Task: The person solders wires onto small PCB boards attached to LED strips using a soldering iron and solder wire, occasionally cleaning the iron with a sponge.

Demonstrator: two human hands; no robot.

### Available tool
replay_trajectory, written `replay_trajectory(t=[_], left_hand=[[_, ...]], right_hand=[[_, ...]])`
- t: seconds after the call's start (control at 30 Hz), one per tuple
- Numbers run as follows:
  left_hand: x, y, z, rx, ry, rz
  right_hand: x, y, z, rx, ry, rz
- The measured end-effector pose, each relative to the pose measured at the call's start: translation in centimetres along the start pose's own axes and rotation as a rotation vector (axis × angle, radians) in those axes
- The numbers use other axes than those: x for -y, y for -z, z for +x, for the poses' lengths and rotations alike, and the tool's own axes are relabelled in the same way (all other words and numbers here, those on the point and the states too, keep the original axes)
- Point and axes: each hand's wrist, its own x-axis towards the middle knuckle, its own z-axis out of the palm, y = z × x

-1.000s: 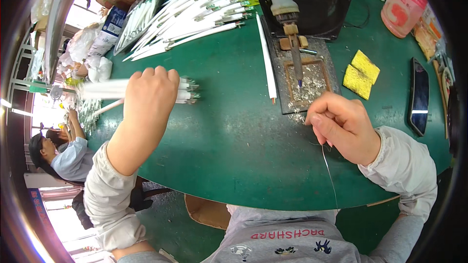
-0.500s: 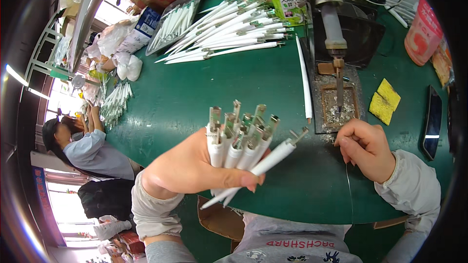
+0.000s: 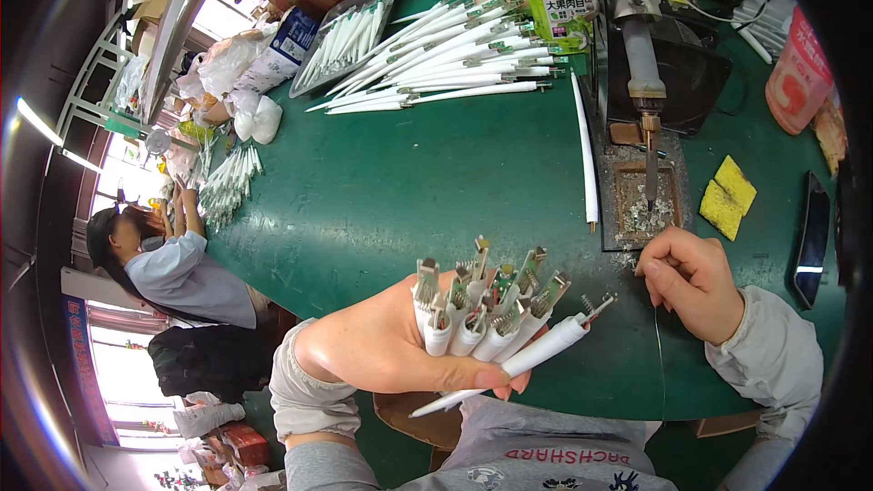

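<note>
My left hand (image 3: 386, 341) is closed around a bundle of white stylus pens (image 3: 496, 332), whose open ends point up and away from me. Small green circuit boards and metal springs stick out of those ends. One pen (image 3: 546, 348) lies slanted across the front under my thumb, its pointed tip toward the lower left. Beside the soldering stand, my right hand (image 3: 696, 286) pinches a thin solder wire (image 3: 661, 355) that hangs down toward the table edge. A soldering iron (image 3: 647, 82), clamped upright, points its tip into a scrap-filled tray (image 3: 618, 195) just beyond my right fingers.
A single white pen (image 3: 585, 155) lies left of the stand. Many more pens (image 3: 455, 59) are heaped at the back, beside a clear tray (image 3: 305, 82). To the right are a yellow sponge (image 3: 727, 200) and a phone (image 3: 807, 241). Another person (image 3: 177, 273) sits at the left.
The whole view has shifted slightly, so the scene sits further right. My left hand has come a little lower, toward me, with the pens. My right hand stays by the stand.
</note>
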Motion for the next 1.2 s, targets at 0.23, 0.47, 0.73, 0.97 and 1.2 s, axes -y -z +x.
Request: replay_trajectory(t=[0.23, 0.47, 0.73, 0.97, 1.2], left_hand=[[-1.0, -1.3, -0.7, -0.155, -0.048, 0.310], [-1.2, -2.1, -0.9, -0.261, -0.194, 0.778], [0.7, -2.3, -0.6, -0.510, -0.554, 1.294], [1.7, -1.7, -0.3, -1.049, -0.966, 1.990], [2.3, -2.3, -1.4, -1.239, -1.004, 2.171]], right_hand=[[0.1, 0.0, 0.0, 0.010, 0.006, -0.014], [0.0, 0.0, 0.0, 0.013, 0.006, -0.031], [0.2, -0.3, -0.1, 0.005, 0.011, -0.026], [-0.2, -0.4, 0.0, 0.001, 0.028, -0.033], [-0.3, -0.7, 0.0, 0.001, 0.022, -0.001]])
